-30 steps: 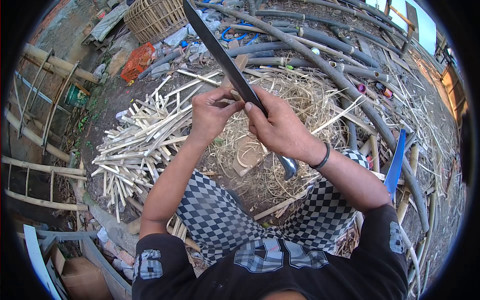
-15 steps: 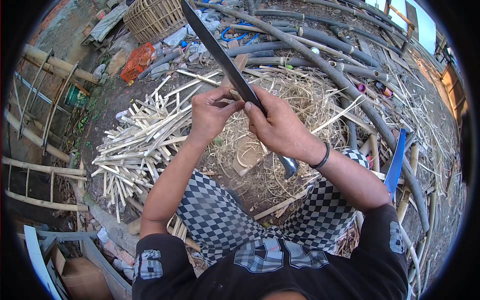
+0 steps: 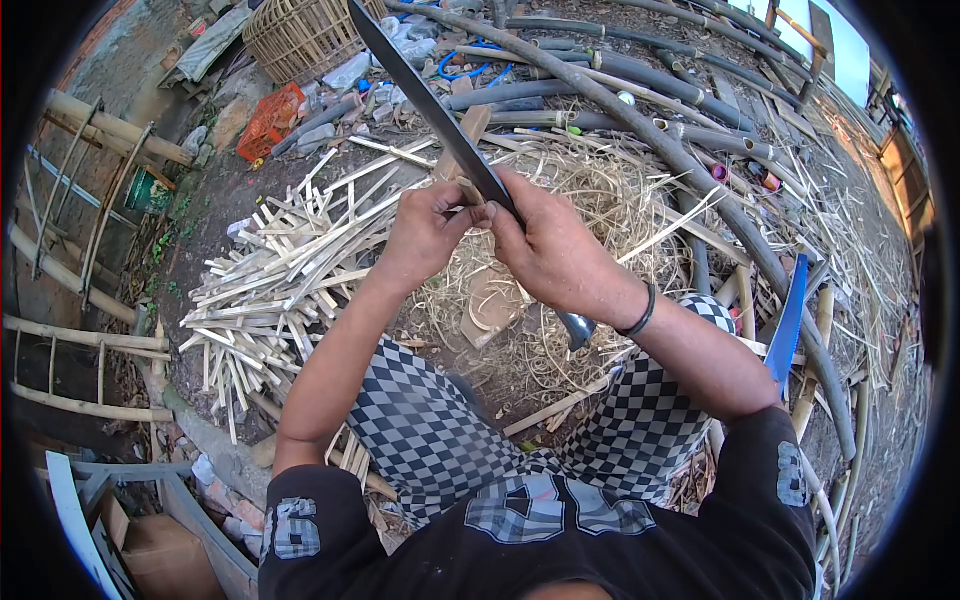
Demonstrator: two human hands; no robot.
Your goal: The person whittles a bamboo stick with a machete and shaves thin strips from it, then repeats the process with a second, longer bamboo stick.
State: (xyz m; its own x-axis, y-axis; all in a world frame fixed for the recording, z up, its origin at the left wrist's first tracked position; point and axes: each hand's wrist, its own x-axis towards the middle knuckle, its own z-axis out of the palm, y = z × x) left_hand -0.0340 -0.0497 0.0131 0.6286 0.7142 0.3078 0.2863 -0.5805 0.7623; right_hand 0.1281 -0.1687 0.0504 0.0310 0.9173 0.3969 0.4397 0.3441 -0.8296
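My right hand [image 3: 560, 250] is wrapped round the handle of a long machete [image 3: 425, 100]. Its dark blade slants up and to the left, and the curved end of the handle shows below my palm. Close beside the blade, my left hand [image 3: 425, 232] pinches a short-looking pale bamboo strip [image 3: 468, 190] between thumb and fingers. The right thumb reaches across to the strip at the blade's near side. Most of the strip is hidden by my fingers. Below my hands, a flat wooden board [image 3: 490, 310] lies among curled shavings [image 3: 560, 375].
A pile of split bamboo sticks [image 3: 270, 285] lies on the left. A blue saw [image 3: 788, 325] stands by my right elbow. Long bamboo poles [image 3: 690, 145] cross the ground at the upper right. Farther back are an orange crate [image 3: 272, 122] and a woven basket [image 3: 300, 40].
My left fingers have shifted slightly, and more of the bamboo strip shows beside the blade. The machete tip sits a little farther left. Both hands keep their hold.
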